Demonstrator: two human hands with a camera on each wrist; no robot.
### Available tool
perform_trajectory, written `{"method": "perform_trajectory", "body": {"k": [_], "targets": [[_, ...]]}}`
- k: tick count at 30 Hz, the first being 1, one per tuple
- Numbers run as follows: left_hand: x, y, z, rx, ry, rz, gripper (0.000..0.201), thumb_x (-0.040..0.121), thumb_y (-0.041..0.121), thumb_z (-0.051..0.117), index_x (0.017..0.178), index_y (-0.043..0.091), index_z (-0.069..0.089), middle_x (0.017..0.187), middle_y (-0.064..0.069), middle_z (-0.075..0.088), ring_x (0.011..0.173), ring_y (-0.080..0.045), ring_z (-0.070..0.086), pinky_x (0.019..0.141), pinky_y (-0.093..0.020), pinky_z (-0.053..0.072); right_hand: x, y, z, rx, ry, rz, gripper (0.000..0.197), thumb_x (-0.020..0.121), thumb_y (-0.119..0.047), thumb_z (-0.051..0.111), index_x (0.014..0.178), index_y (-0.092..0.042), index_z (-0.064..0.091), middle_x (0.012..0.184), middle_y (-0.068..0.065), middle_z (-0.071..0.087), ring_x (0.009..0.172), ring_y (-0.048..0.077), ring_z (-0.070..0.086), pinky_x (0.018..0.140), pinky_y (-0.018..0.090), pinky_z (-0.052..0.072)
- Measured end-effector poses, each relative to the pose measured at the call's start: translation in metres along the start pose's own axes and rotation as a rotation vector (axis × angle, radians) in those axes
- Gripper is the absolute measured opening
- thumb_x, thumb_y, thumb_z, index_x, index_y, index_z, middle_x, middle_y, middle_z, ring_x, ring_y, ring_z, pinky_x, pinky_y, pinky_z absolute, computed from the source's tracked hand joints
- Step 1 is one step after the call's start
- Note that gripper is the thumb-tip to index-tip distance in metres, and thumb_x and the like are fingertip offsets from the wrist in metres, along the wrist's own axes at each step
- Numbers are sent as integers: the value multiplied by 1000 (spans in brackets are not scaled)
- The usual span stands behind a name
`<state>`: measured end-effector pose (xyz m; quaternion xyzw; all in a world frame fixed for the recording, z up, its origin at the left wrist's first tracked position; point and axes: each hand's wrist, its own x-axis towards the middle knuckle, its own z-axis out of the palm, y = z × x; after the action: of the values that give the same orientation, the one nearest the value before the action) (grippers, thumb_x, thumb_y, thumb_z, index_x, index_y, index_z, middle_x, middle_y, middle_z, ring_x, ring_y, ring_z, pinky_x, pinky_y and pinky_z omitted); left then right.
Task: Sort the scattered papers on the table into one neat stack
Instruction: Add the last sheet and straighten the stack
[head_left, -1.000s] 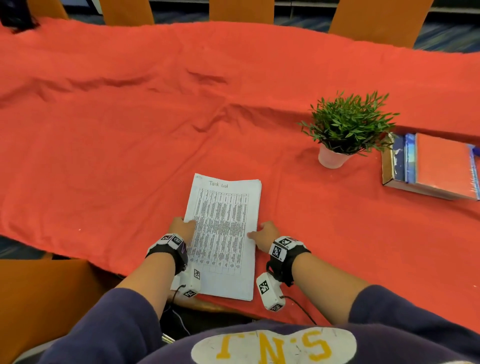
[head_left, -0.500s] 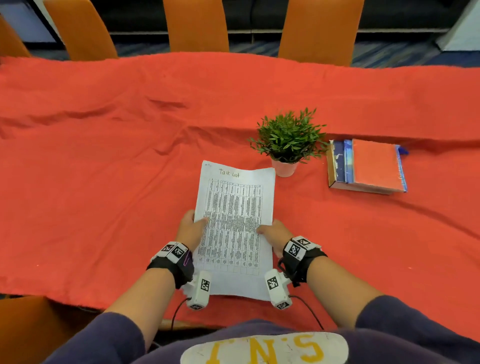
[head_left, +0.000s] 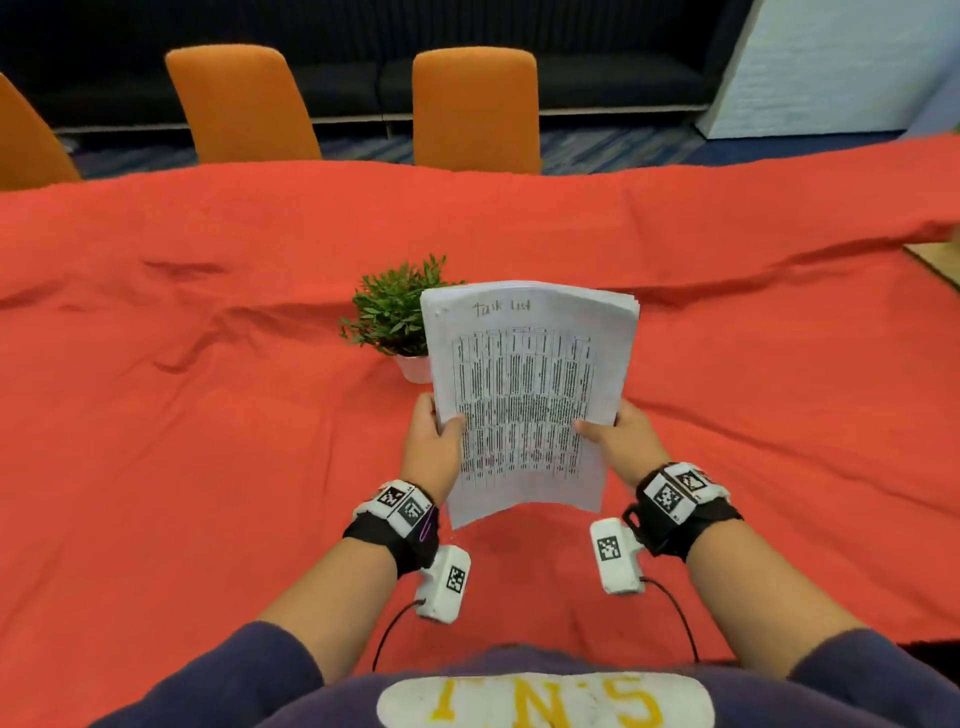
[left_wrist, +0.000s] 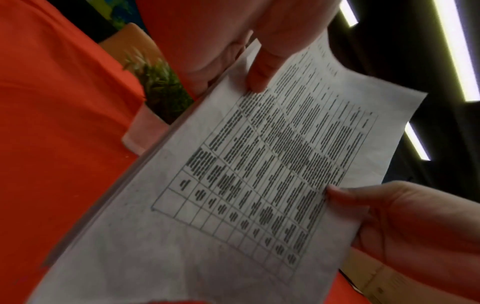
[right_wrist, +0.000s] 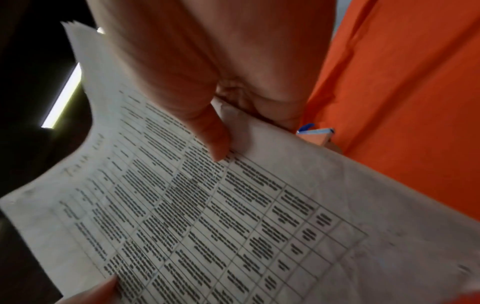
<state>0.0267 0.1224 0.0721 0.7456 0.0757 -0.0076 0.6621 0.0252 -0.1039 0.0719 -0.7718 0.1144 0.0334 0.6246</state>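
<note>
A stack of white papers (head_left: 527, 395), its top sheet a printed table headed "Task List", is held upright above the red tablecloth (head_left: 208, 389). My left hand (head_left: 434, 441) grips the stack's left edge, thumb on the front sheet. My right hand (head_left: 621, 439) grips the right edge the same way. The left wrist view shows the papers (left_wrist: 259, 174) with my left thumb (left_wrist: 262, 72) pressed on the sheet and the right hand (left_wrist: 405, 222) at the far edge. In the right wrist view my right thumb (right_wrist: 207, 131) pinches the papers (right_wrist: 233, 226).
A small potted plant (head_left: 395, 317) in a white pot stands just behind the papers on the left. Orange chairs (head_left: 475, 109) line the far side of the table. The corner of a book (right_wrist: 319, 134) shows behind the stack in the right wrist view.
The stack lay flat on the cloth under both hands before. Both hands have since gripped its sides and lifted it upright off the table. The head view has tilted up.
</note>
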Motion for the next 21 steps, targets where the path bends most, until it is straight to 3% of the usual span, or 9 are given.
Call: {"method": "perform_trajectory", "body": {"k": [2,4,7,11,15,18,21], "targets": [[-4,6,11,-18,7,54,28,93,-1,46,107,24,50,101,10,63,86,-2,60,77,-22,50,-1,-1,-15,-1,8,-66,32,83,4,63,108,-17,61,101,-1,68,91,11,64,85,26,50],[-7,8,19,-23,14,75,33,92,-3,47,101,30,49,99,8,62,84,0,60,81,-28,49,-2,1,-25,24,-11,-80,32,81,4,65,106,-16,63,96,-8,69,83,2,65,78,20,50],[-11,8,30,-49,43,68,35,90,-1,53,102,31,49,97,9,64,82,7,62,82,-29,49,0,10,-31,122,-19,-54,35,73,8,71,99,-16,68,91,-5,73,85,14,68,82,32,54],[-13,11,41,-110,61,45,37,86,11,57,122,16,53,113,-4,67,106,-18,64,93,-39,50,3,15,-30,234,-32,-52,32,76,4,71,105,-11,67,99,0,73,88,15,69,84,30,54],[-15,7,41,-136,86,25,41,83,16,60,123,17,54,115,-5,68,109,-23,64,95,-46,50,6,22,-29,278,-53,-46,27,77,1,72,97,-17,70,99,-1,74,89,11,71,82,26,55],[-17,6,42,-119,56,1,33,87,3,61,119,13,59,109,-3,69,104,-20,64,95,-41,49,7,37,-26,246,-103,7,30,74,2,75,95,-19,70,97,-2,74,92,16,70,86,32,53],[-14,9,45,-60,58,33,26,90,3,58,115,11,62,104,1,69,97,-13,64,88,-25,52,6,50,-23,220,-146,62,34,71,4,76,93,-22,70,95,-6,74,89,9,71,92,35,51]]}}
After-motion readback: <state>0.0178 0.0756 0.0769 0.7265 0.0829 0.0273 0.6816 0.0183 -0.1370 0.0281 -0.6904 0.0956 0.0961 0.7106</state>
